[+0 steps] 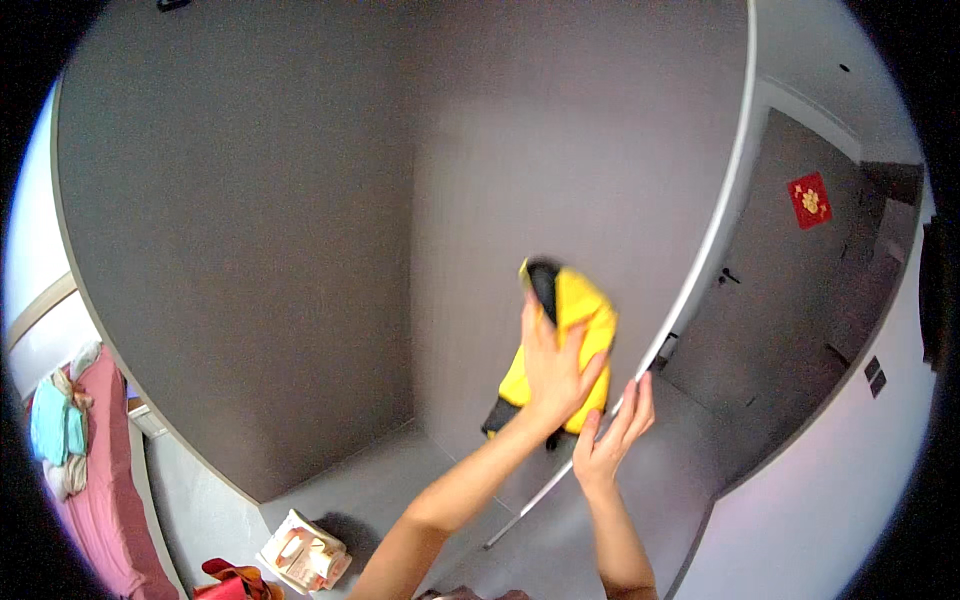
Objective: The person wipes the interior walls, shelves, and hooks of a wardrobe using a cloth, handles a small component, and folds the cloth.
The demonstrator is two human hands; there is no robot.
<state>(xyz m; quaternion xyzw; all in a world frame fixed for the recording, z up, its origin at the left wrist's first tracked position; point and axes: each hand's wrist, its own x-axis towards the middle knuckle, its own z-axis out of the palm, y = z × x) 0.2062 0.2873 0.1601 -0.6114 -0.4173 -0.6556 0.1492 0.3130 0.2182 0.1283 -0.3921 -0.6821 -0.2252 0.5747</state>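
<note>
A yellow and black cloth (588, 310) lies bunched against the grey-brown door panel (560, 170). My left hand (555, 365) holds the cloth to the panel, its palm and fingers pressed over it. The cloth's black upper end is smeared by motion. Just to the right, my right hand (615, 430) grips the panel's pale edge strip (690, 285), with its fingers along the strip and its thumb toward the cloth. A loose lower part of the cloth hangs below my left wrist.
Another dark panel (240, 230) meets this one at a corner on the left. A printed carton (303, 552) and a red item (238, 582) sit on the grey floor (400, 465). Far left is a pink-covered bed (110, 470) with folded cloths. A grey door (800, 270) stands right.
</note>
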